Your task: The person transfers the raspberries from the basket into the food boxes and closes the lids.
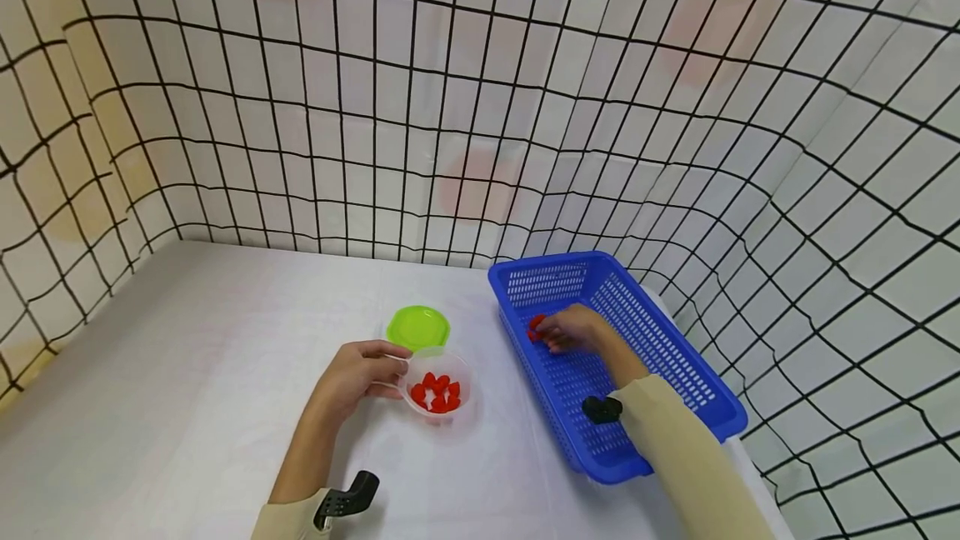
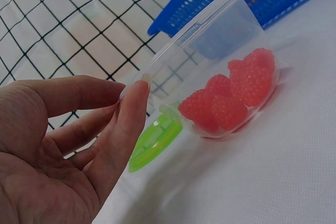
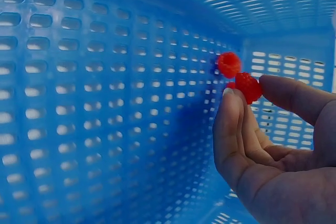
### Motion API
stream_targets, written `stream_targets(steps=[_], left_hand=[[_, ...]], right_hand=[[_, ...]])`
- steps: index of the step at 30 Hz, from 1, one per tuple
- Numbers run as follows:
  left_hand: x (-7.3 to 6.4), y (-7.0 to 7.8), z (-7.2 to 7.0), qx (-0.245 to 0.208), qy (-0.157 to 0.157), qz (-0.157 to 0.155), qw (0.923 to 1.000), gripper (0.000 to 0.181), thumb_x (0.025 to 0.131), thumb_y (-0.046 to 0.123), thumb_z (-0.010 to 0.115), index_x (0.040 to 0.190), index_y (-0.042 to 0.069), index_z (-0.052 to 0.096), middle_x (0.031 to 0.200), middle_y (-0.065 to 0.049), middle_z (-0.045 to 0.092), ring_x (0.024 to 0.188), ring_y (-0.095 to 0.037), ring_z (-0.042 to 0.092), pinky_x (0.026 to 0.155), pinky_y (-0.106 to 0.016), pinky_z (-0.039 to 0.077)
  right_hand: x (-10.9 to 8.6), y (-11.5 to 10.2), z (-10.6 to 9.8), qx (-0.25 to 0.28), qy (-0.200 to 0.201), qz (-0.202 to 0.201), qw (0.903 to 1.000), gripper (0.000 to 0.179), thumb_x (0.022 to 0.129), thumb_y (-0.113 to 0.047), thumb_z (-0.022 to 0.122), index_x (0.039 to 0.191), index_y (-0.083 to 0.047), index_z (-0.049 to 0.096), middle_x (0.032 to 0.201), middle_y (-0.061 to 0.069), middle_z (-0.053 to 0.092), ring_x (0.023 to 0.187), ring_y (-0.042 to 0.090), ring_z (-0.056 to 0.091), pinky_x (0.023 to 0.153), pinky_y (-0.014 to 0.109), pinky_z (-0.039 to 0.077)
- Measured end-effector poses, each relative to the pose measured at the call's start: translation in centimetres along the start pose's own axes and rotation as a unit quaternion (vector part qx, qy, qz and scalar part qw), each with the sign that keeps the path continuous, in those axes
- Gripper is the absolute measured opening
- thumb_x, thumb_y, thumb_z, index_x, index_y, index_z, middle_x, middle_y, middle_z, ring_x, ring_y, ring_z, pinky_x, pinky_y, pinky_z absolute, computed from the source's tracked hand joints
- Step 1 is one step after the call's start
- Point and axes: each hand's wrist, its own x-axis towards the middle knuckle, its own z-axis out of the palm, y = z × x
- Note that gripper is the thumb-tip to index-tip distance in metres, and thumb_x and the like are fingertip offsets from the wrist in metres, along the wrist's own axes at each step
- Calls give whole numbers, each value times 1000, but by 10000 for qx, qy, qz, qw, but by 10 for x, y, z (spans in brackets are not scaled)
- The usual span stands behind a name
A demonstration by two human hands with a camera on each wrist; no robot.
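Observation:
My left hand (image 1: 362, 375) pinches the edge of a clear plastic tub (image 1: 467, 375) that stands on the table. Several red raspberries (image 2: 226, 100) lie at the bottom of the tub, visible through its wall in the left wrist view. Inside the blue basket (image 1: 551, 407), my right hand (image 1: 576, 328) holds a raspberry (image 3: 248, 87) between thumb and fingertips. Another raspberry (image 3: 229, 64) sits just beyond it, against the basket. A bit of red beside the held one is mostly hidden by the fingers.
Behind the tub lies a bright green lid (image 1: 417, 328) on the white tabletop (image 1: 225, 340). A black wire grid (image 1: 337, 148) backed by pale sheeting encloses the rear and sides. The basket's perforated walls rise around my right hand.

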Motion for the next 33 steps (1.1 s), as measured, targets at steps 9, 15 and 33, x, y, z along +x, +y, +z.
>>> stream_targets(steps=[9,15,33], left_hand=[[0,0,1,-47,33,3,10000,27,92,7,67,115,-8,69,88,-12,68,73,-20,65,66,-32,64],[0,0,2,-69,32,-4,10000,27,92,6,66,115,-8,69,88,-11,68,74,-20,64,65,-32,64],[1,-1,0,-53,-13,4,10000,27,93,7,65,115,-8,69,90,-12,71,73,-20,65,66,-31,64]], right_hand=[[-24,-22,-9,-346,-177,-510,9979,29,97,-9,63,116,13,66,97,17,69,73,19,65,81,33,63],[-42,-45,-9,-508,-323,-843,9946,31,98,-11,64,118,13,66,104,19,71,76,21,67,84,35,62],[-79,-97,48,-1173,-738,-1456,9796,22,95,-19,70,106,-1,73,101,13,74,90,27,72,92,41,61]])
